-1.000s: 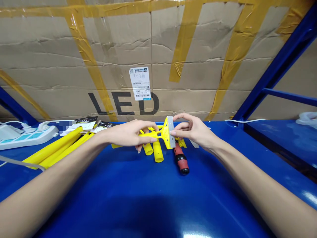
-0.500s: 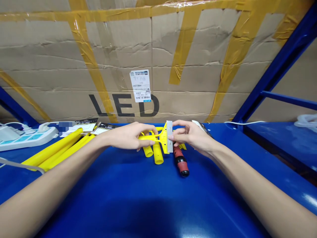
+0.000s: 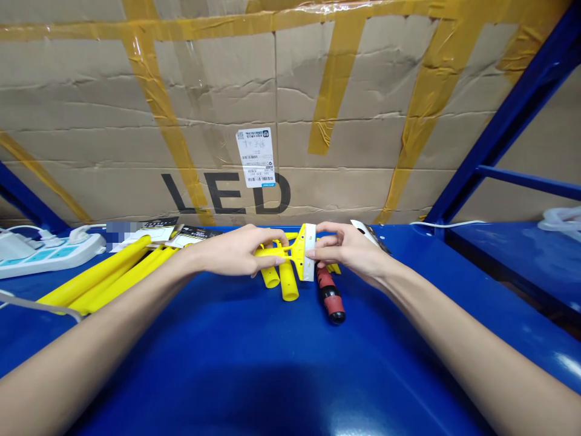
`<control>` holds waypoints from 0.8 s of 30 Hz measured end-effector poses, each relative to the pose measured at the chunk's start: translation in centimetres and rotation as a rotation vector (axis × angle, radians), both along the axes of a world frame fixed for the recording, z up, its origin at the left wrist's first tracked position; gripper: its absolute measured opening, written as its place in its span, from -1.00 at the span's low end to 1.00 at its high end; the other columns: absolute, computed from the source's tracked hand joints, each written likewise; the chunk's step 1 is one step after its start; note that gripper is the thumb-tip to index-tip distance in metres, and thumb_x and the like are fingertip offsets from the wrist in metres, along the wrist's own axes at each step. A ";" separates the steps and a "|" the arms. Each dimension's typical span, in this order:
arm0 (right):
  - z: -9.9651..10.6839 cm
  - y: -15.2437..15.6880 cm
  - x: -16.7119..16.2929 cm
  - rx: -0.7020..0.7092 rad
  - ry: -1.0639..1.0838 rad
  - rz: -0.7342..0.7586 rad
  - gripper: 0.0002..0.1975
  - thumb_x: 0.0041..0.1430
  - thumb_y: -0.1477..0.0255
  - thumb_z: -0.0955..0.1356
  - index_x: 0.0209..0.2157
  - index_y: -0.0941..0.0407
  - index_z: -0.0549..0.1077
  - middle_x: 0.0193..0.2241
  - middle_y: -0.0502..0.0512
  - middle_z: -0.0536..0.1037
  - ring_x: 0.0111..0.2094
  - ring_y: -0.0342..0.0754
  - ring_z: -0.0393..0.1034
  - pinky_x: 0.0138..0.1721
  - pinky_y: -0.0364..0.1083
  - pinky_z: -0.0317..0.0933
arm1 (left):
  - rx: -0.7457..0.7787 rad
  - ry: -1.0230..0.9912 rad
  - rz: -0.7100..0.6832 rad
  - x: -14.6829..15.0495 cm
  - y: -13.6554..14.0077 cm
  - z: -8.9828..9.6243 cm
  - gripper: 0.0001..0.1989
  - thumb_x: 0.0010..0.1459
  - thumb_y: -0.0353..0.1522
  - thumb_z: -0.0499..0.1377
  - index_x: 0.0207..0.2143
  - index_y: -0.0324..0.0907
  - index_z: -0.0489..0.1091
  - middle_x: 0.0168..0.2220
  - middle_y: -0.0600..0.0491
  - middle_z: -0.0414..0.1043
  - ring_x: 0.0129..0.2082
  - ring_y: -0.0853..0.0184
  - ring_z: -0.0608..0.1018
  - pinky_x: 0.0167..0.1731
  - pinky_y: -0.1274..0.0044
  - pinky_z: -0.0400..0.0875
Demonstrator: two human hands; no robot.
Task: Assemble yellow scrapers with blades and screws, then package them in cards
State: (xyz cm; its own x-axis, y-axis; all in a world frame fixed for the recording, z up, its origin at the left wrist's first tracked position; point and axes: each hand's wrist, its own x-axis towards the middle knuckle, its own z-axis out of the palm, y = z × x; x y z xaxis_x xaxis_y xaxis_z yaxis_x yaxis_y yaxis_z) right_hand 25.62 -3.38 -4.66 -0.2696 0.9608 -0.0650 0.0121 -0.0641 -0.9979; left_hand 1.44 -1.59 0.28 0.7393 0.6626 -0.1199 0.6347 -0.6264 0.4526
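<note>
My left hand [image 3: 252, 249] is closed, pinching the narrow yellow stem of a scraper head [image 3: 298, 255] between thumb and fingers. Along the head's wide right edge lies a pale metal scraper blade [image 3: 310, 266] with small holes. My right hand [image 3: 342, 248] is closed with thumb and fingertips on that blade, pressing it against the yellow plastic. Whether any screw sits in the holes is too small to tell. Below the hands lie yellow tubes [image 3: 289, 283] on the blue table. A red and black handled tool [image 3: 332, 298], probably a screwdriver, rests under my right hand, its front end hidden.
Long yellow handles [image 3: 113, 269] with printed cards [image 3: 195, 235] lie to the left. Behind them is a white power strip [image 3: 59, 254] with plugs and cords. A large cardboard box [image 3: 236, 91] closes off the back; a blue metal frame post [image 3: 494, 121] stands at right.
The blade has turned slightly and now looks paler in the light. Both hands keep their grip, with hardly any movement. The whole view has drifted a little.
</note>
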 end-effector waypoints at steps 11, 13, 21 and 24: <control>0.1 -0.2 -0.2 -0.001 0.022 0.024 -0.37 -0.12 0.58 0.58 0.03 0.16 0.41 -0.54 -0.08 0.56 -0.50 -0.15 0.46 -0.41 -0.16 0.37 | -0.037 -0.006 0.011 0.1 0.0 -0.1 -0.58 0.32 -0.10 0.10 0.09 -0.14 0.34 -0.45 0.13 0.46 -0.56 0.36 0.53 -0.53 0.57 0.32; 0.0 -0.2 -0.3 -0.011 0.036 0.011 -0.36 -0.03 0.59 0.55 0.11 0.17 0.38 -0.50 -0.06 0.58 -0.46 -0.15 0.49 -0.38 -0.18 0.42 | -0.077 -0.011 0.019 0.0 0.1 -0.2 -0.59 0.33 -0.09 0.08 0.08 -0.13 0.33 -0.44 0.13 0.47 -0.55 0.35 0.55 -0.53 0.57 0.33; 0.1 0.5 0.4 0.035 -0.117 -0.124 -0.70 0.28 0.33 0.41 -0.01 0.16 0.48 -0.37 0.15 0.66 -0.44 -0.10 0.55 -0.35 -0.12 0.46 | -0.134 -0.011 0.051 -0.2 0.3 -0.6 -0.60 0.33 -0.09 0.09 0.06 -0.15 0.31 -0.41 0.06 0.56 -0.47 0.29 0.61 -0.46 0.55 0.42; 0.0 1.1 1.3 0.238 -0.492 -0.290 -0.82 0.25 0.38 0.40 -0.13 0.14 0.52 -0.40 0.12 0.66 -0.45 -0.08 0.54 -0.36 -0.11 0.42 | -0.118 -0.022 0.067 -0.4 0.7 -0.6 -0.59 0.33 -0.09 0.09 0.05 -0.18 0.33 -0.42 0.05 0.55 -0.44 0.27 0.61 -0.44 0.54 0.43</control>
State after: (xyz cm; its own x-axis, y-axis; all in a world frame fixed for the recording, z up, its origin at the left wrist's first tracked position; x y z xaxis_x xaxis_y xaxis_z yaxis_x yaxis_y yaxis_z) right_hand 26.89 -2.27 -4.65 0.0123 0.9939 0.1094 0.4895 0.0895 -0.8674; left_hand 1.05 -0.89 -0.34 0.6973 0.6928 -0.1837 0.6622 -0.5247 0.5349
